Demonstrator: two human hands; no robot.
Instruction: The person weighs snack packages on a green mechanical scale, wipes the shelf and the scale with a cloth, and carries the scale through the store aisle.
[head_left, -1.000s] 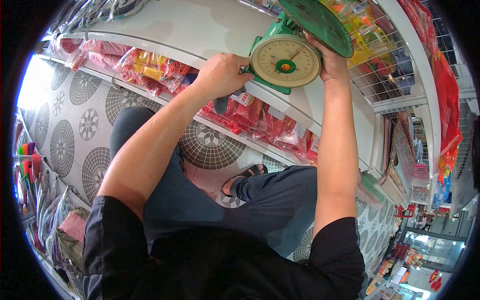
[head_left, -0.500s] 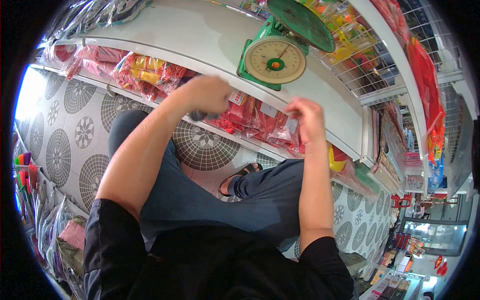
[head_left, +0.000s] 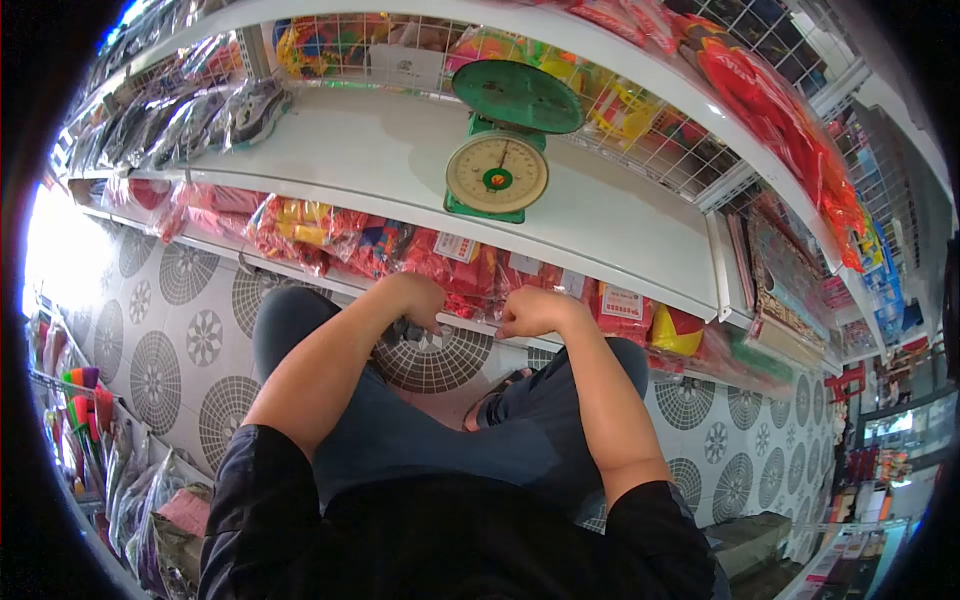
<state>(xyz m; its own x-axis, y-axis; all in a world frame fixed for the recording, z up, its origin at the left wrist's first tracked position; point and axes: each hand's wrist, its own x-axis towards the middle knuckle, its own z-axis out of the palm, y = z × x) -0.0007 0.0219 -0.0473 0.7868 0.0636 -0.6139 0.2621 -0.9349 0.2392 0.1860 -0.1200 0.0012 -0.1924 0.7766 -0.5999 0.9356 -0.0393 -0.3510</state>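
Observation:
My left hand is closed, its fingers curled down beside the lower shelf. Just under it shows a small dark grey object, whose kind I cannot make out; it appears to be in this hand. Across a short gap, my right hand is also closed, with its fingertips curled out of sight. Both hands hang in front of red items in clear plastic bags on the lower shelf. Whether the right hand touches a bag cannot be told.
A green dial scale with a round pan stands on the white shelf above. Bagged shoes lie at its left end. A yellow-and-red package sits low on the right. Wire mesh backs the shelves. Patterned tiles cover the floor.
Both hands have moved down, the right one inward, so they are closer together. The right hand's fingers have curled in. The head view has shifted, showing more of the shelf above.

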